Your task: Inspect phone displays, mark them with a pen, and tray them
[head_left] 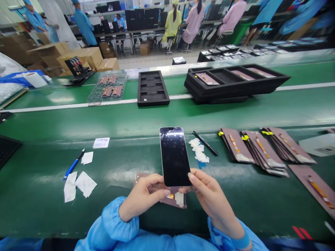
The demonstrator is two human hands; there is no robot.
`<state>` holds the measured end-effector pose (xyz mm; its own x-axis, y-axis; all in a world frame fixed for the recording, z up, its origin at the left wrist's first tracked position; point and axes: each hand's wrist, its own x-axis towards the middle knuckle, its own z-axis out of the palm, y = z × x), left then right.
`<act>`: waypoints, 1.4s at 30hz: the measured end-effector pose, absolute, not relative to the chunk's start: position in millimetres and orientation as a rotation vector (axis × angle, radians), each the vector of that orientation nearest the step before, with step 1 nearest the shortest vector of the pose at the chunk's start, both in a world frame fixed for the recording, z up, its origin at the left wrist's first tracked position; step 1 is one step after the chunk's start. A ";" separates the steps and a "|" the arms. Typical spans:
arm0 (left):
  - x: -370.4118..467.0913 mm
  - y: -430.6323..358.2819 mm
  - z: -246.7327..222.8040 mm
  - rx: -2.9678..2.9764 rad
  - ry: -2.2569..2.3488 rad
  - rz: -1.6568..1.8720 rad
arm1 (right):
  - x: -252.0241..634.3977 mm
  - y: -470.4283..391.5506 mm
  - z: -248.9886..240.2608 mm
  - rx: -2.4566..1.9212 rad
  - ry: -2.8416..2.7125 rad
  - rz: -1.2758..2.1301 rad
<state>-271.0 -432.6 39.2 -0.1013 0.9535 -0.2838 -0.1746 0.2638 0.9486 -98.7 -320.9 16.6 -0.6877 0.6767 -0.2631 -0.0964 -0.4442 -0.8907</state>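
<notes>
A phone with a dark, smudged screen (175, 155) is held upright, tilted back, over the green work surface. My left hand (146, 195) grips its lower left corner, thumb near the bottom edge. My right hand (206, 191) pinches the lower right corner, thumb on the front. Beneath the phone and my hands lies a brownish panel (180, 204) with an orange strip, partly hidden. Right of the phone are crumpled white wipes (199, 150) and a black pen-like tool (205, 143).
Stacked brown panels (264, 151) lie at right. Across the belt are a black tray (153, 101), stacked black trays (225, 92) and a clear tray (91, 97). At left are a blue pen (74, 164), white wipes (86, 184) and a paper label (101, 142). People work behind.
</notes>
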 end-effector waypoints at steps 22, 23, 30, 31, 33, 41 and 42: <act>-249.5 -434.0 35.7 0.751 1.577 1.294 | -94.8 -330.2 13.8 -0.874 -1.227 2.212; -249.6 -434.6 35.4 0.795 1.618 1.285 | -94.9 -330.4 14.1 -0.876 -1.230 2.209; -252.2 -436.4 32.4 0.919 1.721 1.203 | -93.9 -332.3 13.5 -0.895 -1.301 2.134; -252.3 -436.1 31.8 0.920 1.726 1.198 | -92.8 -332.6 11.7 -0.911 -1.323 2.119; -252.3 -435.5 30.0 0.912 1.728 1.193 | -90.1 -333.4 7.1 -0.940 -1.368 2.085; -252.6 -434.5 24.5 0.823 1.669 1.197 | -86.3 -335.3 4.5 -0.986 -1.633 1.777; -253.6 -434.2 25.4 0.802 1.649 1.188 | -86.6 -335.2 5.6 -0.975 -1.621 1.786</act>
